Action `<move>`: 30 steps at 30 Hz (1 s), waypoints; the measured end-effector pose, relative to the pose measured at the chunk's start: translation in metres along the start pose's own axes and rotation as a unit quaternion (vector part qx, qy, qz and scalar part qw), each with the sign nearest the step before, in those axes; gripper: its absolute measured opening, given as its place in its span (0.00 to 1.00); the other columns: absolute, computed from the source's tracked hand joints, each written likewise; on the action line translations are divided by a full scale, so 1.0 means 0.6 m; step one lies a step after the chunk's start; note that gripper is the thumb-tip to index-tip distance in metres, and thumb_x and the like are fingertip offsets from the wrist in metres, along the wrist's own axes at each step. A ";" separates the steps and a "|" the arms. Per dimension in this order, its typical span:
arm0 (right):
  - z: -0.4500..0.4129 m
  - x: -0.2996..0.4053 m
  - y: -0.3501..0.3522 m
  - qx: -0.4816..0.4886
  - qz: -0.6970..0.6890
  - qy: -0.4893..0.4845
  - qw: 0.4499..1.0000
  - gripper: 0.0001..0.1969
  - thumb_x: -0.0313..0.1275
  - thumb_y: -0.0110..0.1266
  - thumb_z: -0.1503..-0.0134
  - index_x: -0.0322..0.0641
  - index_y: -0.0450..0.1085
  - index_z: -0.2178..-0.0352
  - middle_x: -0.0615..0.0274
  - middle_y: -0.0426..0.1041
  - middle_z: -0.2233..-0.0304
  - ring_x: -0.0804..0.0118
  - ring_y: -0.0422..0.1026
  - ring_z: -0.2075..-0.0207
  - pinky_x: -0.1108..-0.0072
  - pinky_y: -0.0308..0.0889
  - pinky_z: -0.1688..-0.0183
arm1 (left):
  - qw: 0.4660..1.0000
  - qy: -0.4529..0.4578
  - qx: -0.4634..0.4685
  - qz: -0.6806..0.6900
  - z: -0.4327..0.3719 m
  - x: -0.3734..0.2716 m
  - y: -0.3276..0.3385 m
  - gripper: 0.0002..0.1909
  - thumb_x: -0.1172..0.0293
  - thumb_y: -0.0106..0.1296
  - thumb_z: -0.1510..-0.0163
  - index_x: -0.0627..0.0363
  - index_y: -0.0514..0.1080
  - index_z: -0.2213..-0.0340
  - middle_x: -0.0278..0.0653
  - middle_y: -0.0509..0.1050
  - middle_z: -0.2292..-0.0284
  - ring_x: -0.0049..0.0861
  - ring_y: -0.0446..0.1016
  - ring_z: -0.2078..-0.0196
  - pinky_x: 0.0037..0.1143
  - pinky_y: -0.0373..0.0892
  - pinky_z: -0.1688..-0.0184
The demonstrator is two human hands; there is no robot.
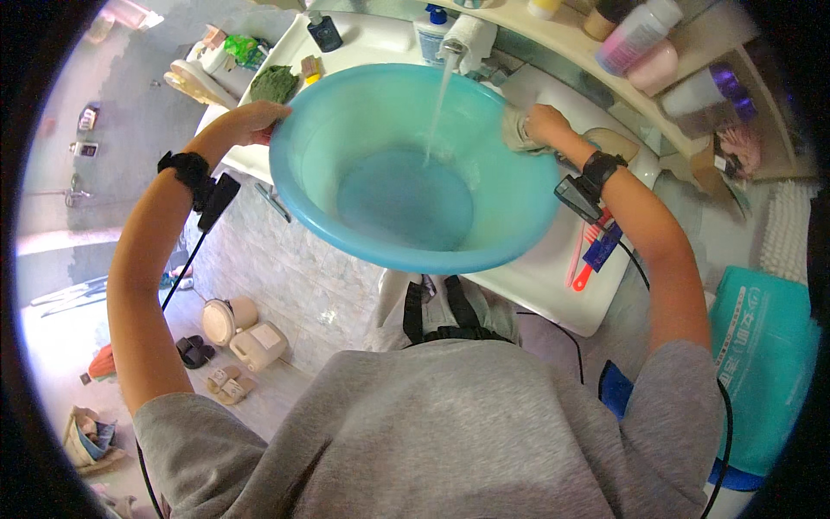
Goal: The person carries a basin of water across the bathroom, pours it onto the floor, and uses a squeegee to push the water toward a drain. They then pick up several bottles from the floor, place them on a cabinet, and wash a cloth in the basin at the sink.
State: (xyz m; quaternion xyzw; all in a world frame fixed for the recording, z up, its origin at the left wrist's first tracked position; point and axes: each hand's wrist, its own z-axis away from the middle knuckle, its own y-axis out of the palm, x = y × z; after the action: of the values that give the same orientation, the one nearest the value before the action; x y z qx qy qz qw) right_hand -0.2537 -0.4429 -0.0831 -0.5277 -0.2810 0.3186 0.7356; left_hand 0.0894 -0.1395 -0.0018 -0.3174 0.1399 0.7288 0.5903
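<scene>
A large blue plastic basin [415, 259] is tilted under a running faucet [452, 48], on the white sink counter. Water streams into it. At its left rim is my left hand [262, 121], with something red just under the fingers; how the fingers hold is partly hidden. My right hand [545, 126] grips a beige cloth [521, 132] against the inner right side of the basin. Beyond the left rim lie a dark green scrubbing pad or cloth [275, 84] and a small brush [311, 68] with a yellow part.
A dark bottle [324, 34] and a pump bottle [431, 32] stand behind the basin. Toiletries line a shelf [583, 58] above. A pink toothbrush [574, 253] and a red comb [581, 280] lie at the right. Jugs [259, 345] and slippers [228, 384] are on the floor.
</scene>
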 end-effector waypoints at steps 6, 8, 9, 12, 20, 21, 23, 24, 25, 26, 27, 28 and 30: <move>-0.040 0.103 -0.044 0.123 -0.337 -0.108 0.927 0.11 0.32 0.43 0.58 0.33 0.63 0.75 0.62 0.65 0.77 0.71 0.63 0.76 0.82 0.60 0.73 | 0.968 -0.006 -0.057 -0.243 0.012 -0.043 0.025 0.17 0.59 0.38 0.57 0.62 0.61 0.71 0.39 0.65 0.74 0.25 0.65 0.76 0.25 0.65 0.76; -0.046 0.153 -0.047 0.261 -0.639 -0.076 0.720 0.13 0.31 0.42 0.56 0.35 0.60 0.68 0.65 0.64 0.73 0.74 0.63 0.72 0.84 0.60 0.70 | 0.906 0.020 -0.096 -0.412 -0.023 -0.064 -0.008 0.19 0.56 0.37 0.58 0.60 0.61 0.71 0.36 0.65 0.75 0.24 0.64 0.75 0.24 0.65 0.75; -0.048 0.174 -0.043 0.264 -0.640 -0.082 0.717 0.13 0.31 0.42 0.56 0.35 0.60 0.68 0.65 0.64 0.73 0.74 0.63 0.72 0.84 0.60 0.70 | 0.884 0.048 -0.078 -0.459 -0.043 -0.066 -0.030 0.20 0.55 0.38 0.59 0.60 0.61 0.71 0.35 0.65 0.75 0.24 0.64 0.74 0.24 0.64 0.74; -0.055 0.176 -0.026 0.259 -0.771 -0.050 0.580 0.11 0.25 0.38 0.54 0.35 0.57 0.67 0.63 0.62 0.70 0.71 0.62 0.69 0.82 0.58 0.66 | 0.936 0.103 -0.053 -0.331 -0.038 -0.120 0.059 0.21 0.55 0.38 0.59 0.61 0.59 0.68 0.36 0.64 0.72 0.25 0.64 0.74 0.24 0.64 0.73; -0.056 0.178 0.002 0.226 -0.839 0.077 0.488 0.10 0.21 0.30 0.55 0.32 0.56 0.69 0.59 0.61 0.74 0.66 0.62 0.71 0.75 0.60 0.68 | 0.979 0.057 0.065 -0.187 -0.134 -0.154 0.250 0.29 0.50 0.32 0.57 0.62 0.52 0.60 0.52 0.55 0.61 0.39 0.58 0.61 0.32 0.59 0.62; -0.052 0.186 -0.001 0.226 -0.861 0.089 0.447 0.10 0.22 0.31 0.55 0.33 0.56 0.69 0.60 0.61 0.73 0.66 0.62 0.71 0.76 0.60 0.68 | 0.992 -0.014 0.046 -0.113 -0.152 -0.142 0.261 0.32 0.47 0.30 0.58 0.61 0.49 0.58 0.52 0.50 0.58 0.41 0.53 0.57 0.34 0.56 0.59; -0.034 0.189 -0.012 0.218 -0.898 0.120 0.364 0.10 0.24 0.32 0.55 0.34 0.56 0.70 0.60 0.61 0.72 0.66 0.61 0.70 0.76 0.59 0.67 | 0.995 -0.086 0.031 -0.043 -0.175 -0.124 0.274 0.34 0.44 0.29 0.59 0.60 0.46 0.57 0.53 0.45 0.56 0.43 0.48 0.54 0.35 0.52 0.57; -0.024 0.184 -0.023 0.208 -0.914 0.136 0.321 0.10 0.25 0.33 0.55 0.35 0.57 0.70 0.60 0.61 0.72 0.67 0.61 0.70 0.77 0.59 0.67 | 0.994 -0.103 0.042 -0.009 -0.179 -0.119 0.288 0.36 0.42 0.27 0.60 0.57 0.44 0.56 0.51 0.41 0.54 0.44 0.43 0.53 0.36 0.48 0.55; -0.014 0.180 -0.027 0.198 -0.926 0.153 0.281 0.10 0.26 0.33 0.55 0.36 0.57 0.70 0.60 0.61 0.71 0.67 0.61 0.70 0.77 0.59 0.67 | 0.991 -0.123 0.055 0.024 -0.182 -0.112 0.306 0.37 0.41 0.26 0.61 0.55 0.42 0.55 0.50 0.37 0.53 0.45 0.38 0.51 0.36 0.45 0.54; -0.011 0.177 -0.033 0.190 -0.936 0.166 0.246 0.10 0.26 0.34 0.55 0.36 0.57 0.70 0.60 0.61 0.70 0.67 0.61 0.69 0.78 0.58 0.66 | 0.989 -0.118 0.077 0.044 -0.185 -0.110 0.321 0.36 0.39 0.26 0.62 0.51 0.45 0.55 0.46 0.43 0.54 0.39 0.41 0.51 0.37 0.45 0.54; -0.007 0.184 -0.045 0.187 -0.943 0.172 0.214 0.10 0.27 0.34 0.55 0.37 0.57 0.70 0.61 0.61 0.70 0.67 0.61 0.69 0.78 0.58 0.66 | 0.989 -0.121 0.077 0.040 -0.202 -0.094 0.317 0.36 0.39 0.26 0.62 0.51 0.45 0.55 0.46 0.43 0.54 0.39 0.41 0.51 0.37 0.45 0.54; -0.006 0.189 -0.049 0.179 -0.946 0.176 0.207 0.10 0.28 0.35 0.55 0.37 0.58 0.70 0.61 0.61 0.69 0.67 0.61 0.69 0.79 0.58 0.66 | 0.980 -0.027 0.182 0.073 -0.216 -0.074 0.312 0.36 0.39 0.21 0.62 0.52 0.46 0.56 0.46 0.45 0.54 0.39 0.44 0.52 0.39 0.47 0.56; -0.002 0.185 -0.035 0.153 -0.937 0.172 0.262 0.10 0.30 0.34 0.55 0.39 0.57 0.70 0.62 0.60 0.68 0.67 0.60 0.67 0.78 0.56 0.64 | 0.912 -0.027 0.337 0.234 -0.236 -0.062 0.314 0.31 0.43 0.21 0.58 0.55 0.55 0.62 0.44 0.60 0.64 0.35 0.61 0.64 0.33 0.59 0.66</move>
State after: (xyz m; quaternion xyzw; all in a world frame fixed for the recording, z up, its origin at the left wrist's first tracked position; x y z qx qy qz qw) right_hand -0.1783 -0.3634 -0.0549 0.1825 -0.3933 -0.6535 0.6205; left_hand -0.0436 -0.2997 -0.1181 -0.0382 0.4313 0.7638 0.4787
